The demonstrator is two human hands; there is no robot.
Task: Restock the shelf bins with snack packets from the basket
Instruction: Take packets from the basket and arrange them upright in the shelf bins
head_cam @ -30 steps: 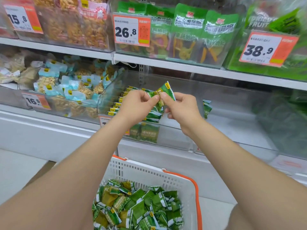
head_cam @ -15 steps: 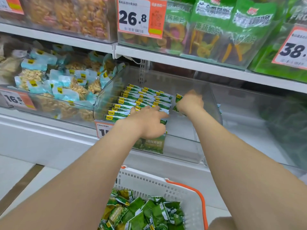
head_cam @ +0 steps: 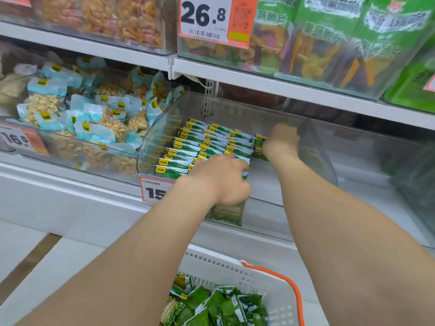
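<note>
Down at the clear bin [head_cam: 326, 161], the left hand [head_cam: 221, 181] lies with fairly straight fingers on the front of the neat rows of green packets [head_cam: 188, 149]. Each has a yellow logo I can't read. The right hand [head_cam: 281, 142] is blurry but curled round one more packet [head_cam: 259, 148] at the rows' right end. Prices: a 26.8 tag [head_cam: 211, 18], a 16.5 tag [head_cam: 17, 140], a half-hidden 15 tag [head_cam: 153, 191]. The basket [head_cam: 279, 292] below holds loose green packs [head_cam: 211, 307].

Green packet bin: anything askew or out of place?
One thing: a lone green packet sits flat against the front wall of the clear bin, face out, below the left hand, while the other packets stand on edge in tidy rows. Possibly a display sample. Nothing spilled or torn shows.
</note>
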